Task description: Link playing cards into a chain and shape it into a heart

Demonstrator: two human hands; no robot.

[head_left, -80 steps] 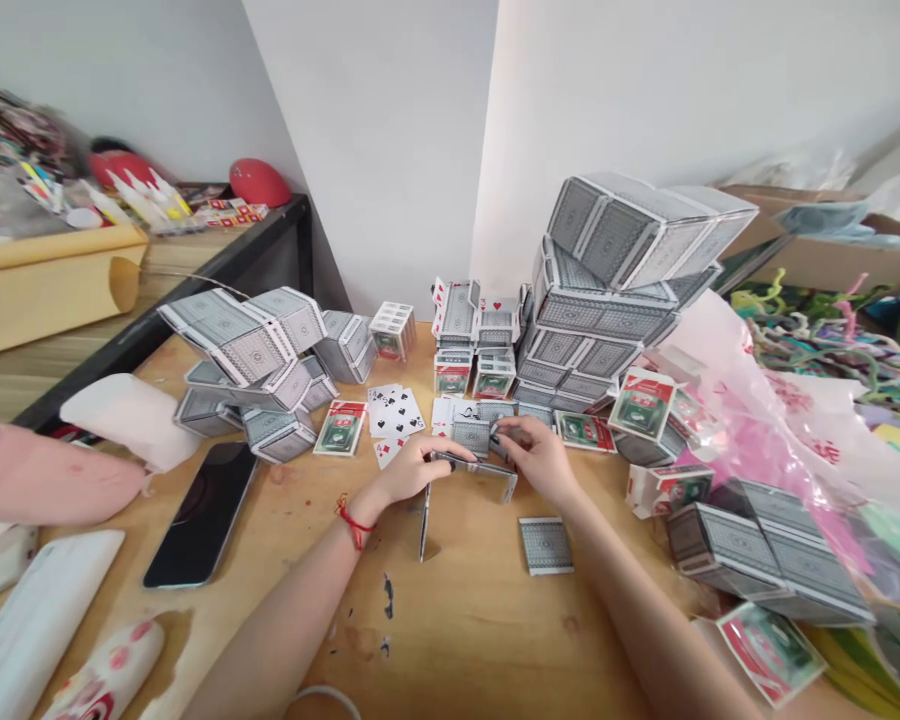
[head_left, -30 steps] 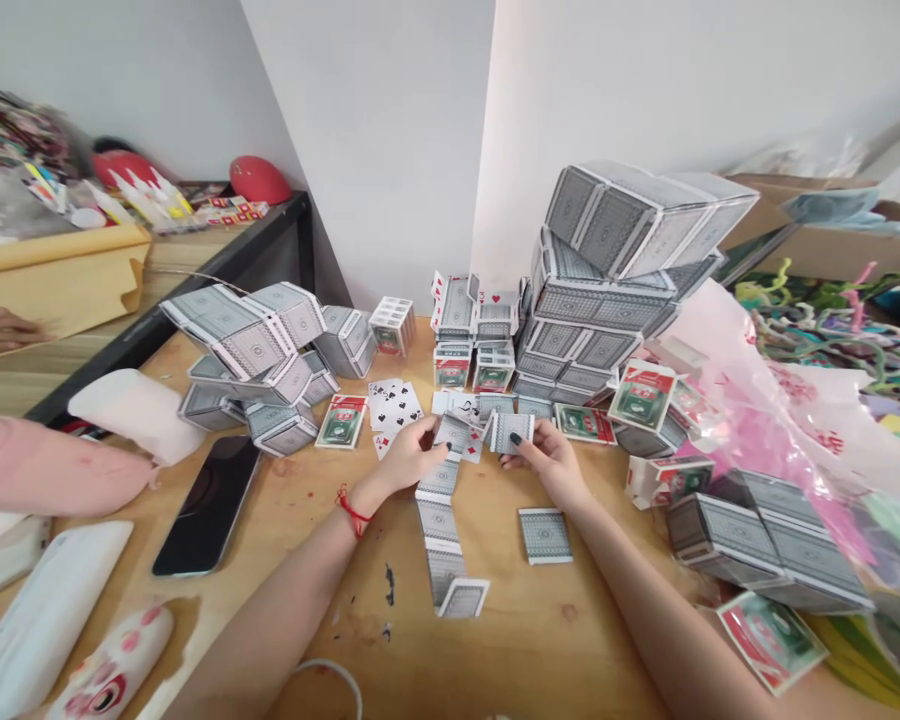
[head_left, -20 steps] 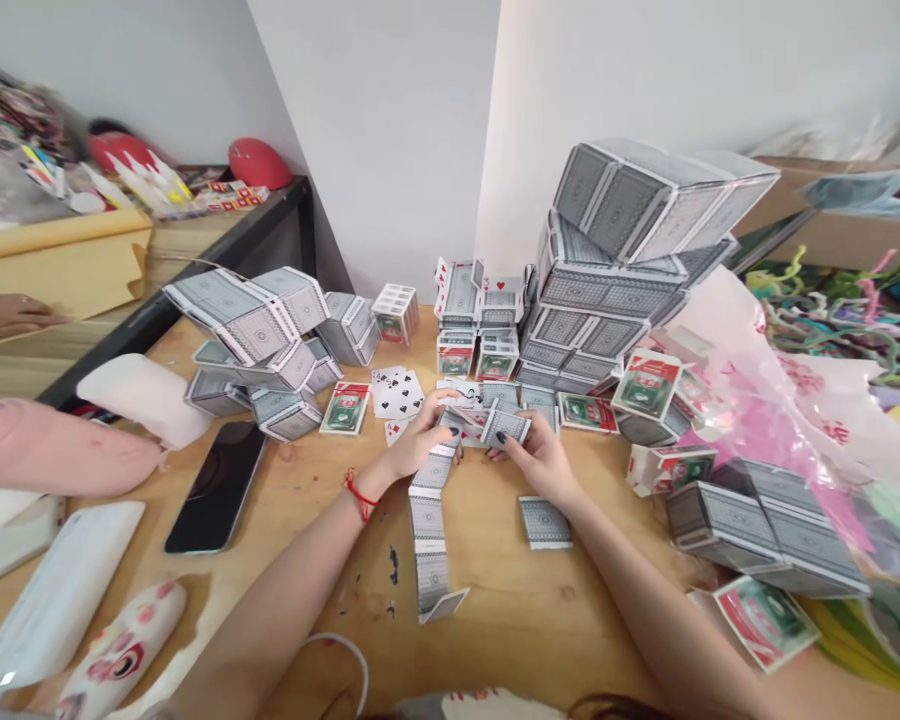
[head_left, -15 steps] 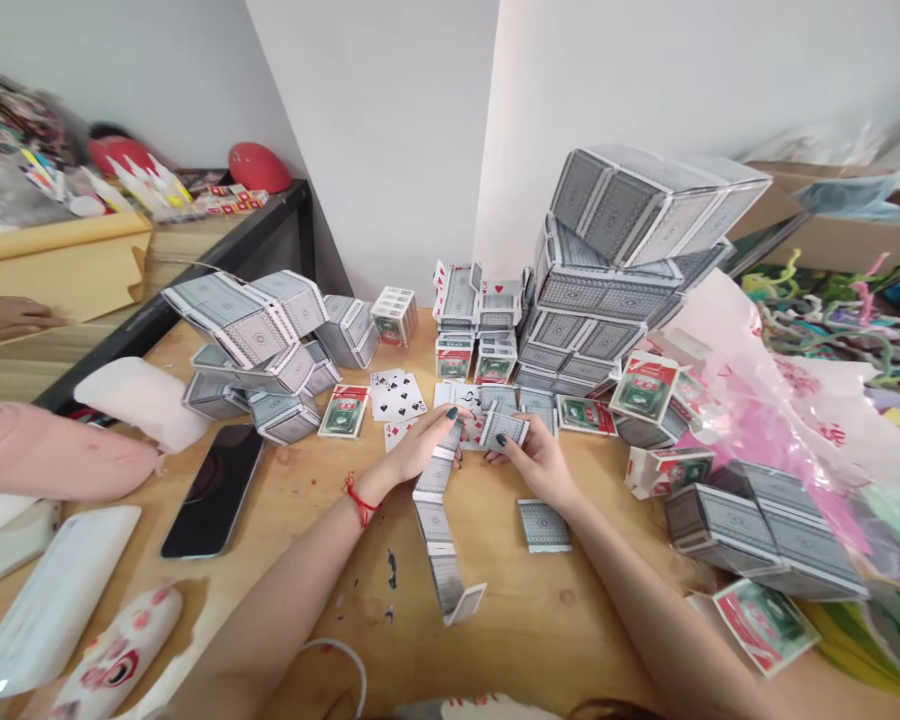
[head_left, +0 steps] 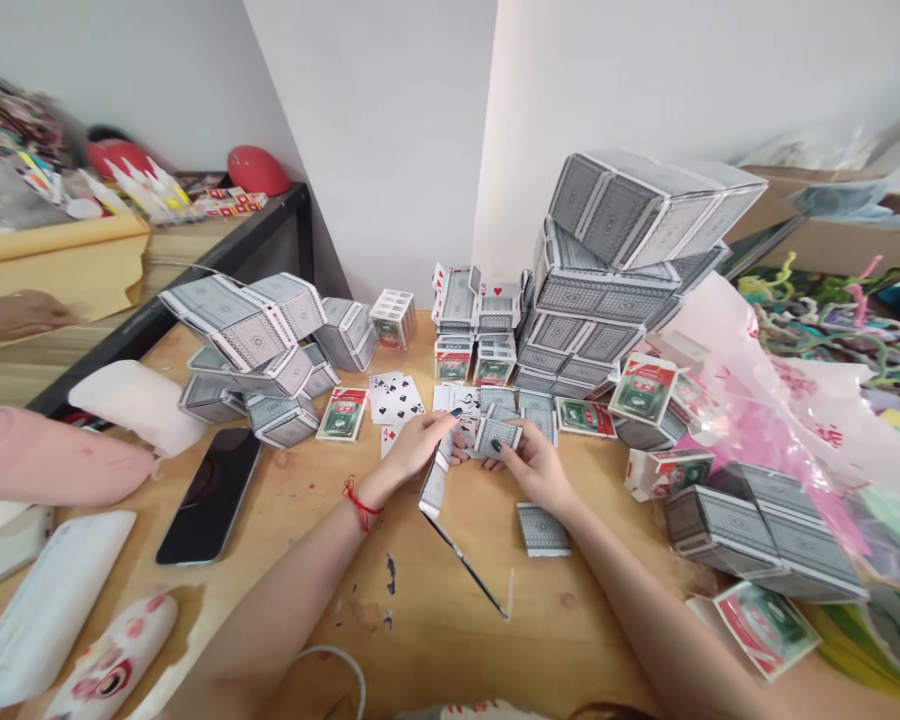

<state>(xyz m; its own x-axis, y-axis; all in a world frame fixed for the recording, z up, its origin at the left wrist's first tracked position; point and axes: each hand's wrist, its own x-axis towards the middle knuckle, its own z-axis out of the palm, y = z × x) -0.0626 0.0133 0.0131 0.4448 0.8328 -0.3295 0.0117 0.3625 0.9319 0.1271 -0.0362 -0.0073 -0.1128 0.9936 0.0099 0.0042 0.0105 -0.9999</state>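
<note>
My left hand (head_left: pixel 414 447) pinches the top end of a chain of joined playing cards (head_left: pixel 450 520), which hangs twisted down to the wooden table (head_left: pixel 450 640). My right hand (head_left: pixel 534 468) grips a single grey-backed card (head_left: pixel 496 436) and holds it against the chain's top end. A red string circles my left wrist. One loose card (head_left: pixel 541 528) lies face down just under my right forearm. Several face-up cards (head_left: pixel 394 400) are spread behind my left hand.
Tall stacked card structures (head_left: pixel 615 270) rise at the back right, lower ones (head_left: pixel 255 345) at the left. Card boxes (head_left: pixel 342 414) lie about. A black phone (head_left: pixel 211 492) lies at the left, next to another person's pink sleeve (head_left: pixel 52 468). A pink plastic bag (head_left: pixel 757 400) is at the right.
The card chain, folded flat between my hands earlier, dropped open toward me and has now twisted edge-on. My right hand brought a single card up to its top end.
</note>
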